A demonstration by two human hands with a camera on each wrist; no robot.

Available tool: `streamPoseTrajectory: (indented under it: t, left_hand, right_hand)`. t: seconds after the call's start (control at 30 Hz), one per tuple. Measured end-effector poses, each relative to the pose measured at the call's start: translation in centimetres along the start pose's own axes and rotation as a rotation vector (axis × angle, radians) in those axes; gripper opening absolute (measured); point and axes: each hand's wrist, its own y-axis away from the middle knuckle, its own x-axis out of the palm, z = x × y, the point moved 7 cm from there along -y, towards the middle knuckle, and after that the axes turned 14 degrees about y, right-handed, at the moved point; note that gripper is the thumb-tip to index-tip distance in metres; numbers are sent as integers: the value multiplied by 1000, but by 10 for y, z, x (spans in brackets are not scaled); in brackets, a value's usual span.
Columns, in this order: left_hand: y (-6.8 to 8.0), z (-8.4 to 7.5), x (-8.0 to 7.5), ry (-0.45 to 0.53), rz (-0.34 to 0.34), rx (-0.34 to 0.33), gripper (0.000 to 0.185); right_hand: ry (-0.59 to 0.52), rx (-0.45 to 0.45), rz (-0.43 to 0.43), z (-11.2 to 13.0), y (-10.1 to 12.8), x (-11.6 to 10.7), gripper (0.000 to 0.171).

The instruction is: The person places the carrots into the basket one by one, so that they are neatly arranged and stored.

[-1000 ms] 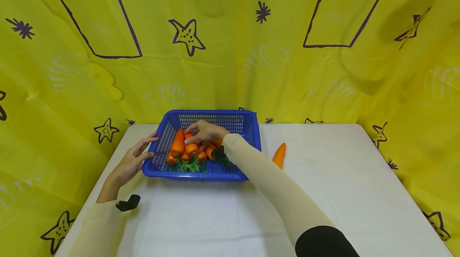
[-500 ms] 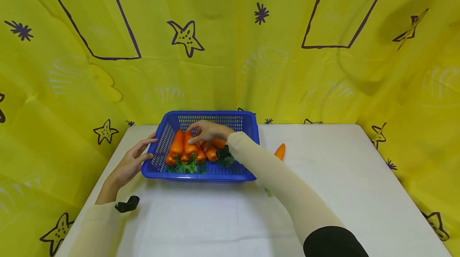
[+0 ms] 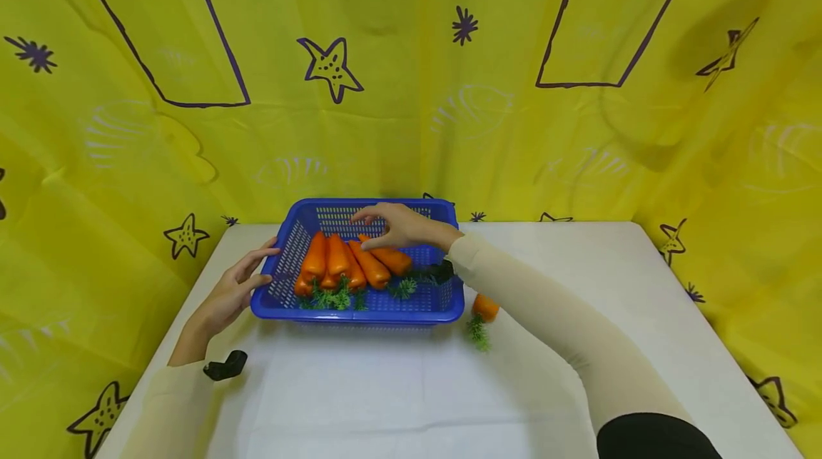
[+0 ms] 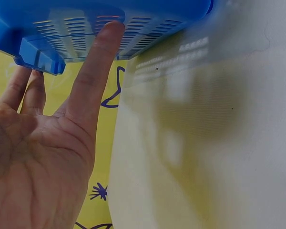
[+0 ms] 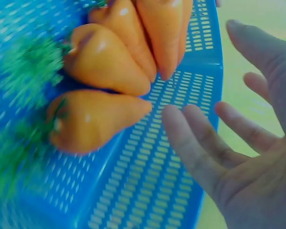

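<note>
A blue mesh basket [image 3: 437, 305] stands on the white table and holds several orange carrots [image 3: 347, 266] with green tops. My right hand [image 3: 385, 225] hovers just above the carrots, its fingers spread and relaxed, holding nothing. In the right wrist view the right hand [image 5: 229, 129] hangs open over the basket's wall [image 5: 148, 181], beside the carrots [image 5: 109, 67]. My left hand [image 3: 247, 277] rests against the basket's left side. In the left wrist view the straight fingers [image 4: 97, 62] of that hand touch the basket's outer wall [image 4: 148, 19].
One more carrot [image 3: 483, 308] lies on the table right of the basket, partly hidden by my right forearm. The white table [image 3: 385, 395] is ringed by a yellow patterned curtain [image 3: 411, 88] at the back and both sides.
My right hand has lifted off the carrots and drawn back to the right, its fingers opening. The carrots now lie uncovered in the basket. The left hand has stayed at the basket's side.
</note>
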Motion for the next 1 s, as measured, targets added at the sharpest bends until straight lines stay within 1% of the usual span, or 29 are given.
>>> streamPoseTrajectory:
  t: [0.1,0.2,0.3,0.4,0.5,0.67,0.8,0.9,1.0]
  left_hand:
    - [0,-1,0,-3,-1,0,52]
    - [0,-1,0,-13,-2,0,52]
    - [0,-1,0,-15,-2,-1,52]
    - [1,-1,0,-9,1,6,51]
    - [3,-1,1,1,17,20,51]
    - [4,0,3,-5,32,26,51]
    - [3,-2,3,-5,30,25,52]
    - [2,-3,4,-5,28,30,51]
    - [2,-2,4,-11,27,28,51]
  right_hand:
    - [37,-19,-69,-1,19,-13,58]
    - [90,-48,-161,-3,39,-27,58]
    - [95,-59,-236,-9,61,-39,58]
    - [69,-36,-280,-18,84,-49,59]
    - [67,9,-306,-28,108,-55,60]
    - [77,70,-368,-44,153,-57,62]
    - [76,112,-422,-60,186,-51,62]
    - [63,166,-432,-72,204,-43,61]
    - [51,208,-439,-81,218,-36,61]
